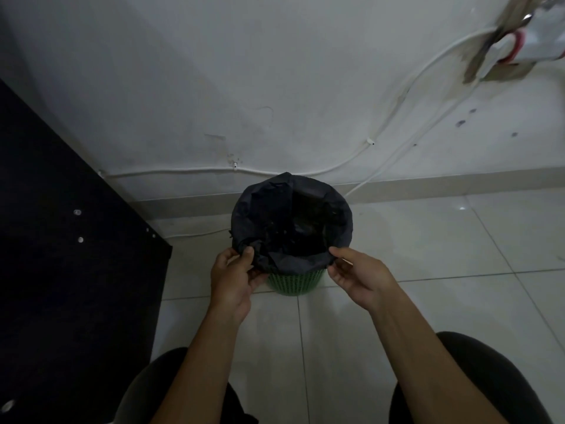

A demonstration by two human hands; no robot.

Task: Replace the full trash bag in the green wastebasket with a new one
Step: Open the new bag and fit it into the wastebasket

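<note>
Pinching the black trash bag [292, 221] with your left hand [232, 278] and right hand [354, 275]; the green wastebasket [295, 281] stands upright, mouth upward.

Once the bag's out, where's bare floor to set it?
Bare floor tiles lie right of the green wastebasket, up to the baseboard. Left is tight: black cabinet and white cable. Both hands pinch the black bag.

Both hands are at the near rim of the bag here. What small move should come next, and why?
Probably peel the near edge upward off the rim. The left hand and right hand each pinch the black trash bag, whose edge is folded over the green wastebasket.
</note>
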